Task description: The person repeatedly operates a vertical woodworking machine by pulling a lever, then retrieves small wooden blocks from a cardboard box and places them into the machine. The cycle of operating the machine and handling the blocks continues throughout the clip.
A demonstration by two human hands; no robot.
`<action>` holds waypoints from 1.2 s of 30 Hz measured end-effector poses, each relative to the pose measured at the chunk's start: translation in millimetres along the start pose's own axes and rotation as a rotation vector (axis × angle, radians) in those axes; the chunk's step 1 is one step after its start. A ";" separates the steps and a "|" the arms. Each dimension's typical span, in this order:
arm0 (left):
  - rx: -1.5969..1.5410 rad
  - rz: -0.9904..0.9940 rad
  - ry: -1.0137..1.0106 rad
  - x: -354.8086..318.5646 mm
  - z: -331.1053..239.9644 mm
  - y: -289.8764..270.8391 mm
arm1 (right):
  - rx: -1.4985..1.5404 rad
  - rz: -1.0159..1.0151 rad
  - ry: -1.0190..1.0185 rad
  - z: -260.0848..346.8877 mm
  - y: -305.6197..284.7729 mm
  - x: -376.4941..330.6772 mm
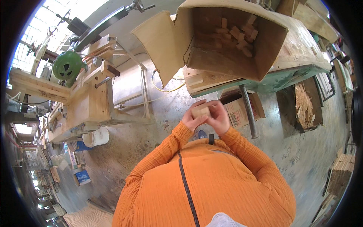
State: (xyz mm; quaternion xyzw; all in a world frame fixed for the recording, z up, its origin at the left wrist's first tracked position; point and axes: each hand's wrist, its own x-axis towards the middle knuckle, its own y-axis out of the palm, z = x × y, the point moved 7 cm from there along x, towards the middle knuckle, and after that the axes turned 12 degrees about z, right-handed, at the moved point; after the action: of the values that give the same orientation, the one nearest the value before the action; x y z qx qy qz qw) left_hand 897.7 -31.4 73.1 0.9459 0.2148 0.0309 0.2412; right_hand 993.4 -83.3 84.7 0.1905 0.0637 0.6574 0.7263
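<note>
Hands: left hand (193,120) and right hand (218,118) are meeting at frame centre, both gripping one small wood block (200,111) between them.
Block: sitting between the fingers, partly hidden by them.
Above: open cardboard box (227,56) is lying on a bench (302,49), holding more blocks.
Left: green motor (67,66) is sitting on a wooden machine frame.
Below: orange sleeves are filling the lower frame.

A pale tan wooden block (200,111) sits above orange ribbed sleeves (242,145), near a brown cardboard box (227,41), a green motor (67,66) and a white bucket (96,137).
</note>
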 end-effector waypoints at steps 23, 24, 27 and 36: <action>0.908 -0.654 0.313 -122.0 -69.0 -51.3 | -1.309 -0.233 0.159 40.7 -186.6 244.0; 0.915 -0.667 0.306 -125.3 -67.0 -53.0 | -1.300 -0.204 0.177 49.8 -177.7 239.3; 0.725 -0.670 0.258 -127.5 -58.0 -58.0 | -1.023 -0.101 0.129 71.2 -151.1 195.0; 0.367 -0.465 0.368 -94.9 -54.7 -39.7 | 0.169 0.481 0.255 -22.1 49.1 41.8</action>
State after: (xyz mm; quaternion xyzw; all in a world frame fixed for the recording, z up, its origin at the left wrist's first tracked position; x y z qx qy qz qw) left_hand 787.3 -15.8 107.1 0.8779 0.4663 0.1058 0.0251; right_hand 945.5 -35.1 88.7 0.1756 0.1619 0.8218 0.5172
